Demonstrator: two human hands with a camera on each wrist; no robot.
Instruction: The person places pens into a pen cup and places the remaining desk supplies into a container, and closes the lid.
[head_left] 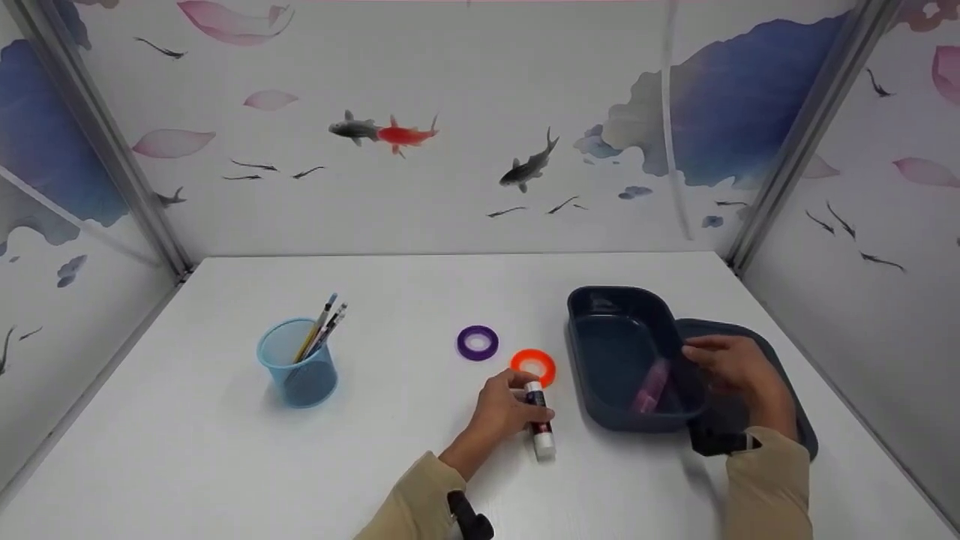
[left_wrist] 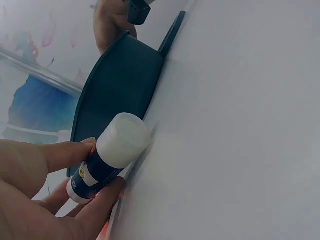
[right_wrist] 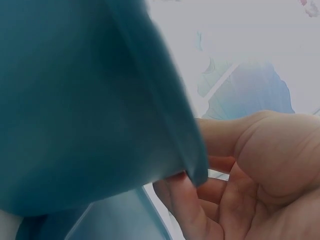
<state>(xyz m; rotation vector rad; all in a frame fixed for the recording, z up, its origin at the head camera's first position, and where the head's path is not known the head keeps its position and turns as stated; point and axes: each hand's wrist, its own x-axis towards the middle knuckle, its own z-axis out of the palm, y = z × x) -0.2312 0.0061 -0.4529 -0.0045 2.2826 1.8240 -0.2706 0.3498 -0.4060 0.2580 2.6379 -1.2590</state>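
Head view: the left hand (head_left: pixel 501 411) pinched a cylindrical, white-ended glue stick (head_left: pixel 543 440) beside a smooth, round-cornered dark box (head_left: pixel 624 422); the right hand (head_left: pixel 739 369) gripped its rim. Left wrist: glue stick leaned, held from opposite sides. Right wrist: thumb and fingers straddled the rim.

Flat, rather dim grey light leaves soft, faint shadows on the white desk (head_left: pixel 390 450) around the light-blue cup (head_left: pixel 306 386), while the right wrist view bleaches the painted wall (right_wrist: pixel 255 90) and blurs the dark box (right_wrist: pixel 100 110).
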